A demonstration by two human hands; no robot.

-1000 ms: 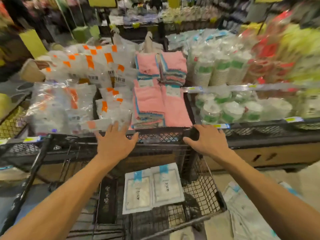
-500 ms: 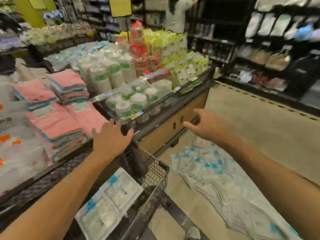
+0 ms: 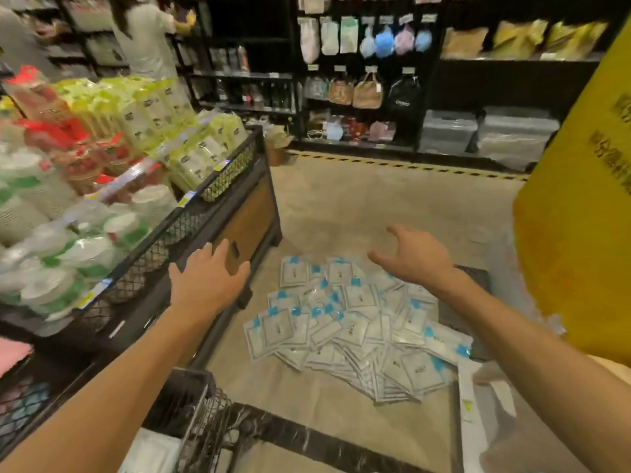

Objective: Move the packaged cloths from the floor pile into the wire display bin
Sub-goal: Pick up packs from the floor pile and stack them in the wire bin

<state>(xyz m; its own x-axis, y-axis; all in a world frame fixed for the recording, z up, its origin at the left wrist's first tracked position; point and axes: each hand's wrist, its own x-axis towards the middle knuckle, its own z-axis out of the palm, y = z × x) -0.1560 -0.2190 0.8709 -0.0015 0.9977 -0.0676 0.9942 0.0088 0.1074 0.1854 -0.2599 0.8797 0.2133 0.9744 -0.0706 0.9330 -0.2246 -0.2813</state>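
Note:
A pile of packaged cloths (image 3: 345, 327), flat clear packets with blue tabs, lies spread on the beige floor in the middle of the view. My right hand (image 3: 415, 256) hovers above the pile's far edge, fingers spread and relaxed, holding nothing. My left hand (image 3: 208, 279) is stretched out flat by the corner of the black display table (image 3: 239, 213), empty. The corner of the wire display bin (image 3: 201, 425) shows at the bottom, with one white packet (image 3: 153, 452) inside it.
The display table at left carries stacked paper cups (image 3: 68, 268) and yellow-green packs (image 3: 191, 145). A yellow sign (image 3: 580, 233) stands at right. Black shelving lines the back wall, and a person (image 3: 143, 35) stands at the far left shelves.
My view has swung right from the table and bin toward the floor pile. Both hands left the bin's rim; the right one has reached out over the packets.

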